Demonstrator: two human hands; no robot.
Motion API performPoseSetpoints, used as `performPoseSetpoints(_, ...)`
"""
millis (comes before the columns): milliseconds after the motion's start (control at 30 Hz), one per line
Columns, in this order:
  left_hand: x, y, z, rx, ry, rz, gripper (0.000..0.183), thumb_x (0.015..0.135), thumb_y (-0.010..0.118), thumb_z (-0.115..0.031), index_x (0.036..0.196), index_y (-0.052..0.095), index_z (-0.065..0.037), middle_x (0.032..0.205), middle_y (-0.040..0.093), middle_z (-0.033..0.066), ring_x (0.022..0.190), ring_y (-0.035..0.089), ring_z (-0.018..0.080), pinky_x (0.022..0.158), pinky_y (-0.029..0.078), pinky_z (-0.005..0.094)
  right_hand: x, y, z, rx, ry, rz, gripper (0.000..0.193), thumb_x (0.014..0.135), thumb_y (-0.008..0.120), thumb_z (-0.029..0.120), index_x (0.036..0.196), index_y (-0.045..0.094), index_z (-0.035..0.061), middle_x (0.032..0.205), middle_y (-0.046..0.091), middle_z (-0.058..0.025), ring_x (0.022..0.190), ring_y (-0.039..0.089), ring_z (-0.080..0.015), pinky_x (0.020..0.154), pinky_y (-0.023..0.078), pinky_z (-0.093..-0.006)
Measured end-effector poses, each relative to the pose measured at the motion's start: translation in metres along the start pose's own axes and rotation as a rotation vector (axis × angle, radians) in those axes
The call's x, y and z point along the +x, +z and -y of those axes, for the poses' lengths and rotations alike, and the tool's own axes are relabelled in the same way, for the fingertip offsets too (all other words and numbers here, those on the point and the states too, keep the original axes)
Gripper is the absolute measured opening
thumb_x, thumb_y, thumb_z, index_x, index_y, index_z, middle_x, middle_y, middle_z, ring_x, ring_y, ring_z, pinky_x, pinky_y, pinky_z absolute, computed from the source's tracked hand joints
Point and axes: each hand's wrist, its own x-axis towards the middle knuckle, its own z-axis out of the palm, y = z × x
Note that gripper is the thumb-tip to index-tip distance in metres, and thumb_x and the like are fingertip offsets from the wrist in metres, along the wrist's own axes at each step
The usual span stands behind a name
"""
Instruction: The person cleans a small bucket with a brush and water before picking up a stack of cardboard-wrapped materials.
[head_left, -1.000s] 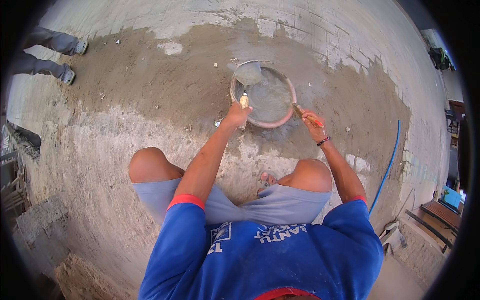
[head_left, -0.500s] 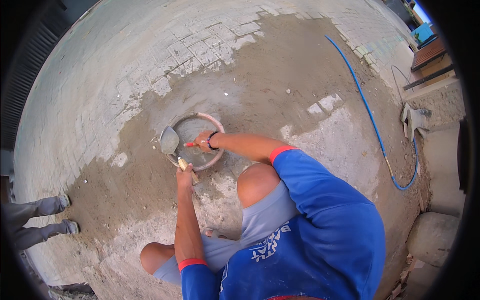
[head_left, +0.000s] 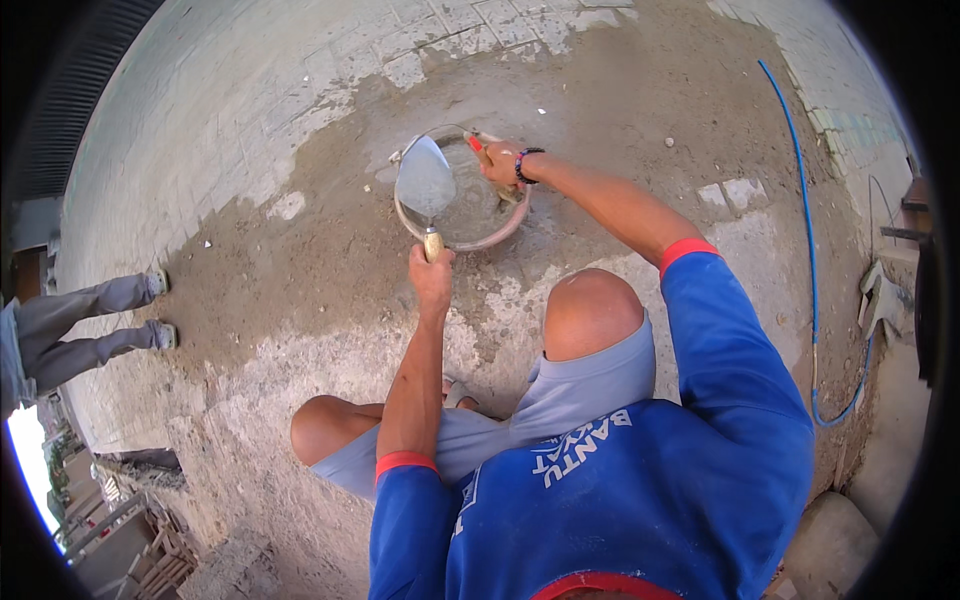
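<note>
1. Basin [head_left: 487, 241], on damp ground [head_left: 610, 110]: probably heavy with grey slurry [head_left: 472, 218]; best lifted by opposite rims.
2. Trowel [head_left: 424, 183], over its left side: likely stiff, slippery-bladed; the left hand [head_left: 432, 274] closes around the near wooden handle.
3. Red-tipped tool [head_left: 476, 146], over its far right: seemingly light; fingers of the right hand [head_left: 501, 164] curl closed round it.

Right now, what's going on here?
A person is working over a bucket of grey, wet-looking mix. The left hand holds a trowel by its wooden handle, blade over the bucket's left side. The right hand holds a red-ended tool at the bucket's right side; its far end is partly hidden. Someone in grey trousers is off to the left.
</note>
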Motion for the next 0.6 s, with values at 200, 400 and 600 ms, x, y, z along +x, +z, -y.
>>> performPoseSetpoints(200,0.000,-0.016,0.011,-0.152,-0.045,0.159,0.025,0.068,0.062,-0.015,0.085,0.055,0.002,0.076,0.058,0.0100,0.068,0.055,0.0188,0.064,0.044,0.0341,0.019,0.003,0.016,-0.353,-0.430,-0.172,0.020,0.079,0.053,0.013,0.098,0.060,0.0093,0.085,0.066,-0.0179,0.083,0.063,-0.0332,0.073,0.048,-0.0448)
performPoseSetpoints(400,-0.008,-0.020,-0.027,-0.418,-0.316,0.460,0.021,0.072,0.059,-0.016,0.085,0.053,-0.002,0.068,0.051,0.0053,0.051,0.051,0.0174,0.048,0.045,0.0330,0.037,0.079,-0.003,-0.431,-0.263,-0.030,0.025,0.081,0.052,0.013,0.103,0.062,0.0090,0.092,0.066,-0.0196,0.093,0.063,-0.0342,0.079,0.050,-0.0428)
performPoseSetpoints(600,0.008,-0.047,-0.063,-0.751,-0.367,0.778,0.024,0.069,0.059,-0.019,0.085,0.052,-0.003,0.069,0.049,0.0080,0.049,0.050,0.0207,0.051,0.045,0.0347,0.035,0.085,0.029,0.679,0.024,0.064,0.018,0.079,0.057,0.013,0.090,0.062,0.0004,0.082,0.065,-0.0162,0.068,0.066,-0.0230,0.049,0.054,-0.0356)
